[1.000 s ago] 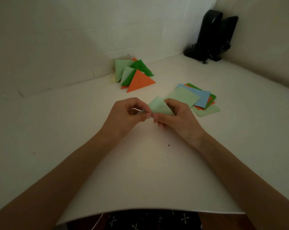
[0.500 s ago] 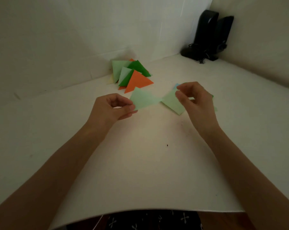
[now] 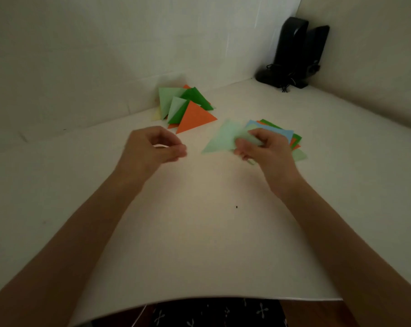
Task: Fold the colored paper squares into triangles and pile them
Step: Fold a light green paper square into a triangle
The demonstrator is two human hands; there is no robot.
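Nothing legible.
The light green paper [image 3: 223, 140], folded triangles [image 3: 195, 116], white table [image 3: 199, 244] and black speakers [image 3: 294, 50] bear no readable text, number or logo.

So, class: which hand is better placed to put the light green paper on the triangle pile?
Right, probably. The right hand pinches the light green paper. The left hand, though nearer the triangle pile, is curled and holds nothing that I can see.
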